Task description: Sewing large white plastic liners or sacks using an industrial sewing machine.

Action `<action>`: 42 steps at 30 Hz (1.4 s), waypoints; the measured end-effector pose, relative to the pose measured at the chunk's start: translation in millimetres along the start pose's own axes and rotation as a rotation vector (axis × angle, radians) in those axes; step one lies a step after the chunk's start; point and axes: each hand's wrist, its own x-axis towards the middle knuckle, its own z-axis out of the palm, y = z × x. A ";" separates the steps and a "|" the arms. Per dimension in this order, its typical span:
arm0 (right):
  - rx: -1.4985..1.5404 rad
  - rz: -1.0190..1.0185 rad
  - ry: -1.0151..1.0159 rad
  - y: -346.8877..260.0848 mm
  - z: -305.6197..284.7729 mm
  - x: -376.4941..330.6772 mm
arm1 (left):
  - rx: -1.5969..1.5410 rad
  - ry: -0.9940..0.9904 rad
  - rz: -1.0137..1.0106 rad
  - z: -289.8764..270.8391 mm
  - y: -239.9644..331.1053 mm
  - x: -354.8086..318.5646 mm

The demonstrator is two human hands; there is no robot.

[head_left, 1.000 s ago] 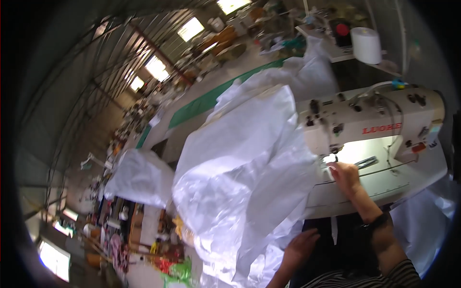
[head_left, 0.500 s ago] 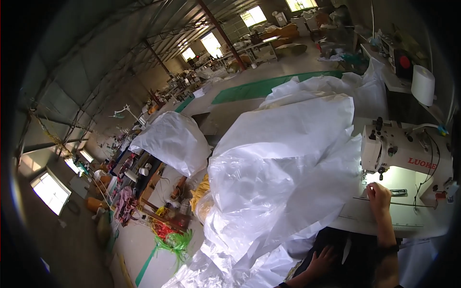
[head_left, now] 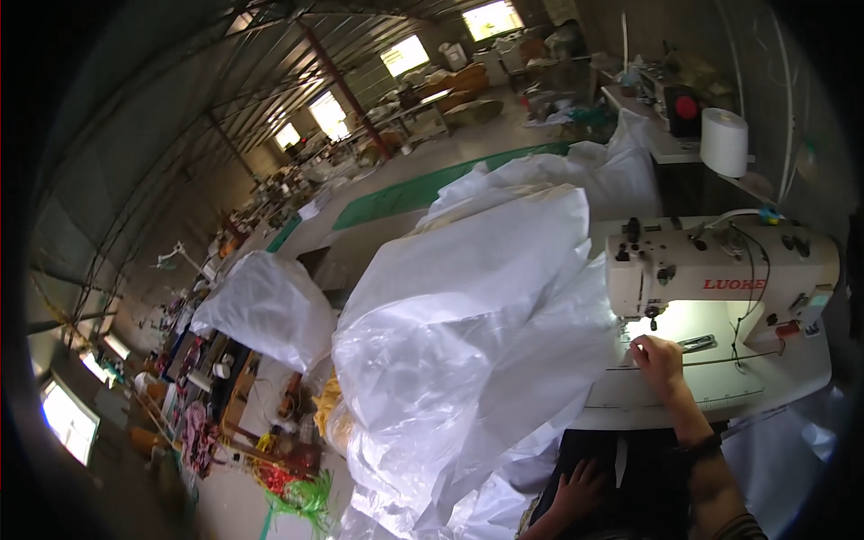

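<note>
A white sewing machine [head_left: 693,261] stands on the right with its lamp lit over the bed. Close to the needle area, my right hand [head_left: 661,363] is raised with its fingers pinched together; whatever they hold is too small to make out. My left hand [head_left: 580,490] lies on the dark cloth over my lap [head_left: 648,504], fingers spread and holding nothing. Left of the machine, a large heap of translucent white plastic sheeting [head_left: 459,297] reaches up to the needle side. A small metal tool [head_left: 697,343] rests on the bed just beyond my right hand.
A large white thread cone [head_left: 724,142] stands behind the machine. Another white plastic bundle [head_left: 270,306] lies to the left. Green stringy material [head_left: 306,504] and red netting sit on the floor at lower left. A green strip [head_left: 432,186] runs across the floor behind the sheeting.
The view has swung to the right, so everything sits farther left in the picture. My right hand stays pinched by the needle, and my left hand still rests on my lap.
</note>
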 end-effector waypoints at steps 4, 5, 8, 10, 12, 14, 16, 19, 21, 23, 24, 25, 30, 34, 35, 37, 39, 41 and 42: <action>0.161 0.108 0.047 -23.2 -18.1 -8.5 | -0.045 0.101 0.461 -37.2 -15.4 -21.1; 0.281 0.150 -0.066 -33.8 -11.1 -22.4 | -0.050 0.086 0.447 -114.4 -4.9 -37.8; 0.364 0.109 -0.361 -66.0 -52.4 -76.9 | -0.703 0.743 0.047 -242.1 -15.5 -105.7; 0.551 0.087 -0.516 -90.2 -50.1 -106.9 | -0.240 0.778 -0.137 -310.5 -65.8 -113.0; 0.855 0.214 -0.770 -115.2 -44.4 -122.0 | 0.225 0.941 -0.201 -353.5 -119.4 -92.0; 0.902 0.198 -0.851 -147.8 -37.1 -117.5 | 0.215 0.944 -0.244 -376.8 -179.5 -66.9; 0.944 0.177 -0.927 -174.6 -19.2 -108.5 | 0.168 0.938 -0.276 -387.5 -236.5 -35.7; 1.134 0.329 -1.091 -197.1 4.3 -100.6 | 0.247 0.867 -0.413 -401.8 -275.4 21.9; 1.324 0.705 -1.077 -208.7 14.3 -94.0 | 0.299 0.701 -0.567 -410.7 -290.5 52.6; 1.367 0.731 -0.951 -224.9 19.4 -86.7 | 0.250 0.654 -0.584 -413.4 -306.1 79.2; 1.410 0.751 -0.841 -231.5 19.2 -82.7 | 0.203 0.604 -0.617 -411.5 -315.9 91.7; 1.288 0.557 -1.069 -227.7 9.6 -58.3 | 0.174 0.610 -0.631 -403.6 -338.2 96.5; 1.321 0.675 -0.943 -249.4 47.9 -76.9 | 0.018 0.400 -0.685 -363.6 -362.2 145.4; 1.315 0.625 -0.936 -253.6 74.2 -100.8 | 0.319 0.607 -0.787 -312.2 -393.7 132.7; 1.325 0.633 -0.906 -257.1 70.6 -104.5 | 0.367 0.699 -0.777 -301.8 -407.9 117.7; 1.317 0.643 -0.948 -231.7 57.8 -110.5 | 0.450 0.811 -0.734 -291.6 -417.8 105.0; 1.409 0.628 -0.795 -220.6 37.7 -140.6 | 0.442 0.818 -0.835 -308.5 -413.9 64.7; 1.398 0.575 -1.011 -182.8 -2.4 -160.9 | 0.400 0.673 -1.035 -352.0 -356.9 9.1; 1.381 0.424 -1.314 -170.3 -16.8 -156.9 | 0.421 0.672 -1.106 -352.5 -366.5 -33.9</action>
